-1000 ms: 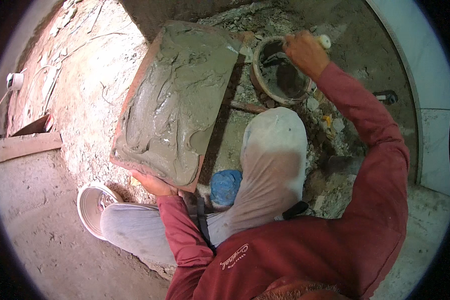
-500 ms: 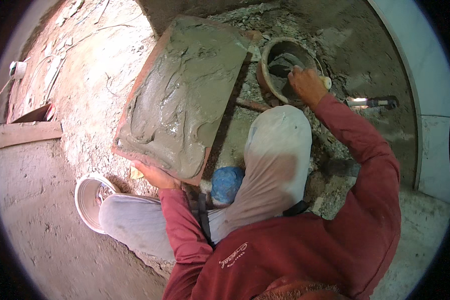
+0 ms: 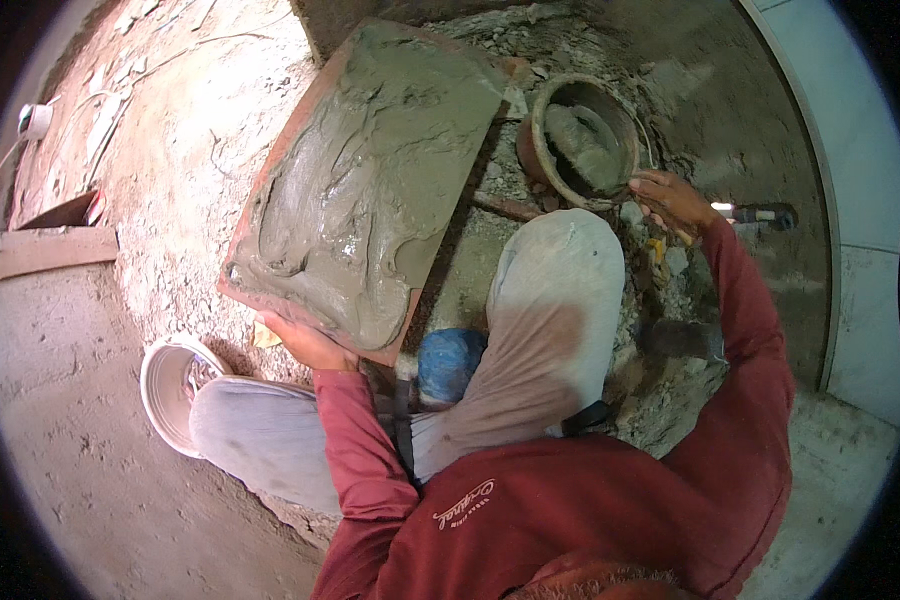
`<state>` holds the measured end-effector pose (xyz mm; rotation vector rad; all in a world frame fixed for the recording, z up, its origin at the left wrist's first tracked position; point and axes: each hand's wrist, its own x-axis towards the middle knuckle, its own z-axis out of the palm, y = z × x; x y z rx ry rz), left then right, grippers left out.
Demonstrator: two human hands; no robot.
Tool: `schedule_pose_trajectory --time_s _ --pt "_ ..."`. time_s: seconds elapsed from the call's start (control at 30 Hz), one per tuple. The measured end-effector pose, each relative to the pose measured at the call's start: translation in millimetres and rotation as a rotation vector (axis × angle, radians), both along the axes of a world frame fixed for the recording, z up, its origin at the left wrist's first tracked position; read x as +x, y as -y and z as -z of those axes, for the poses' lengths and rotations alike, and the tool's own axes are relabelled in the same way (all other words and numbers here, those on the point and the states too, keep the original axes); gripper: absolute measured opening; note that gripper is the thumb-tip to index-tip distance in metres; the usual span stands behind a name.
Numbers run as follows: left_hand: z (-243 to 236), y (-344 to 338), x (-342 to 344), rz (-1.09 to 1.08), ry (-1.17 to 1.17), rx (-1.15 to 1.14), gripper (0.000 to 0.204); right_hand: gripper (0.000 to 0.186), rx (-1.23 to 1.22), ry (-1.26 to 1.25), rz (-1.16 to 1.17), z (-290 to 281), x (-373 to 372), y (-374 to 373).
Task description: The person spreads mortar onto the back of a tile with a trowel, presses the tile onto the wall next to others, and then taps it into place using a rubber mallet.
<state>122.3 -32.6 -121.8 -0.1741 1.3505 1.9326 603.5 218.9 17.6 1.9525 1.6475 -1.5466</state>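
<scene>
A large rectangular reddish tile (image 3: 300, 140), its upper face spread with wet grey mortar (image 3: 370, 190), lies tilted in front of me. At its near left edge my left hand (image 3: 310, 345) grips it from below, with some fingers hidden. To the right of the tile stands a round bucket (image 3: 540, 160) holding more grey mortar. My right hand (image 3: 675, 205) is closed at the bucket's right rim. It holds what looks like a trowel by its pale handle (image 3: 684, 237); the blade is hidden, apparently under the mortar in the bucket.
A blue ball-like bundle (image 3: 450, 365) sits between the tile and my bent knee (image 3: 560, 260). Left of my other leg stands a white bucket (image 3: 170, 400) with small things inside. A pipe end (image 3: 760, 215) sticks out at right, by a light tiled wall (image 3: 870, 200). Rubble lies around.
My right hand has come out of the bucket toward me and to the right, past the rim. The mortar inside now shows as a raised mound. My left hand stays at the tile's edge.
</scene>
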Motion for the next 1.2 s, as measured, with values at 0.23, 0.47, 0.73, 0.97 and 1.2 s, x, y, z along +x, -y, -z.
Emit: schedule_pose_trajectory --time_s 0.23,0.47,0.73,0.97,1.2 --pt "7.4 -3.6 -1.0 -0.121 -0.186 -0.137 0.075 0.068 0.402 0.045 0.069 -11.7 -16.3 9.0" --pt "3.6 -2.2 -2.9 -0.092 -0.042 0.133 0.071 0.033 1.323 -0.167 -0.731 -1.9 -173.5 -9.1" --pt "8.9 -7.5 1.5 -0.134 -0.110 0.013 0.079 0.036 1.444 -0.053 -0.914 -1.4 -256.0 -35.0" --pt "-0.3 -6.6 2.7 -0.133 -0.122 0.031 0.076 0.032 0.261 -0.171 -0.516 -36.3 -274.4 -41.1" --pt "5.8 -7.0 3.5 -0.131 -0.094 0.045 0.080 0.036 -0.235 -0.367 -0.500 -28.4 -303.1 -11.7"
